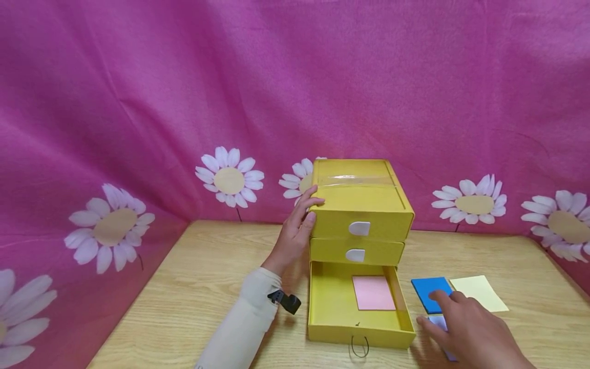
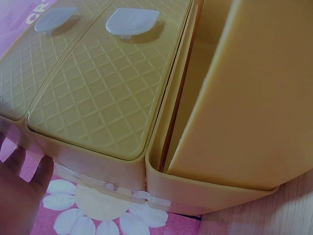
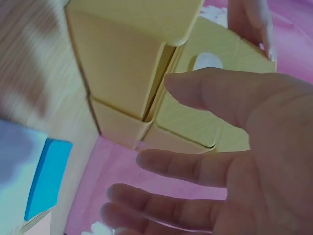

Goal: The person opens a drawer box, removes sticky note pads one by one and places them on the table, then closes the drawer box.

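Note:
A yellow desktop drawer unit (image 1: 361, 192) has its bottom drawer (image 1: 329, 307) pulled out, with a pink sticky-note pad (image 1: 374, 293) lying inside. Against the unit's upper left side rests my left hand (image 1: 292, 233), its fingertips over the top edge. My right hand (image 1: 477, 328) hovers right of the drawer with spread fingers and nothing in them. Below it on the table are a blue pad (image 1: 427, 292), a pale yellow pad (image 1: 481, 293) and a lavender pad (image 1: 438, 321), which the hand partly hides. In the right wrist view the blue pad (image 3: 49, 178) appears at lower left.
The two upper drawers, with white tabs (image 1: 359, 228), are closed. A thin wire loop (image 1: 360, 347) hangs at the open drawer's front. Behind the wooden table (image 1: 221, 271) hangs a pink cloth (image 1: 369, 77) with daisies.

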`<state>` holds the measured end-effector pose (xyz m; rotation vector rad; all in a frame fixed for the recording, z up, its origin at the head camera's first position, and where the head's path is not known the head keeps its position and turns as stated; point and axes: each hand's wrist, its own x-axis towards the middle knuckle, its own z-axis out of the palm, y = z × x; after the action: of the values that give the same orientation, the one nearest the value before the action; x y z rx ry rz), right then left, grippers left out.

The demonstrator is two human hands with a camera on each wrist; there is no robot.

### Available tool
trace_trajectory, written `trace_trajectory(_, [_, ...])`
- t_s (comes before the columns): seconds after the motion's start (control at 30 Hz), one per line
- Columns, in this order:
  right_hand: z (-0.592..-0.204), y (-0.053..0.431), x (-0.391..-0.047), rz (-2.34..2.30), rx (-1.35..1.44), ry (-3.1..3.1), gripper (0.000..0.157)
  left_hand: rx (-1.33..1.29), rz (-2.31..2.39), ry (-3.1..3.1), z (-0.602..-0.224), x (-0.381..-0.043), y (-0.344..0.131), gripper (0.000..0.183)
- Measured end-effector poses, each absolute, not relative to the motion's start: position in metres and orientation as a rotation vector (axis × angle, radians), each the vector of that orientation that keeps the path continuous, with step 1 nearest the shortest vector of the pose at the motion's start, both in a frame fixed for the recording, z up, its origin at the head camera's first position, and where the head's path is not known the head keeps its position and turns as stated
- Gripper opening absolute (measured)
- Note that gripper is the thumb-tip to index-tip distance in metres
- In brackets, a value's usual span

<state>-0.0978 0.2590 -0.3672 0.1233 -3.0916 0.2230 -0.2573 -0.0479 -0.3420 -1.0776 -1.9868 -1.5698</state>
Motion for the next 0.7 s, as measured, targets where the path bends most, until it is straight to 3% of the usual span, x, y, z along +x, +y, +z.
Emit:
trace_trajectory(0.27, [-0.36, 0.239, -0.094, 0.25, 0.19, -2.975, 0.049, -1.081, -1.567, -1.993, -0.328, -0.242, -0.049, 0.029])
trace_trajectory(0.7, [-0.361, 0.217, -0.099, 0.226, 0.321, -2.776, 0.04, -1.078, -1.581, -1.994, -0.336, -0.251, -0.048, 0.03])
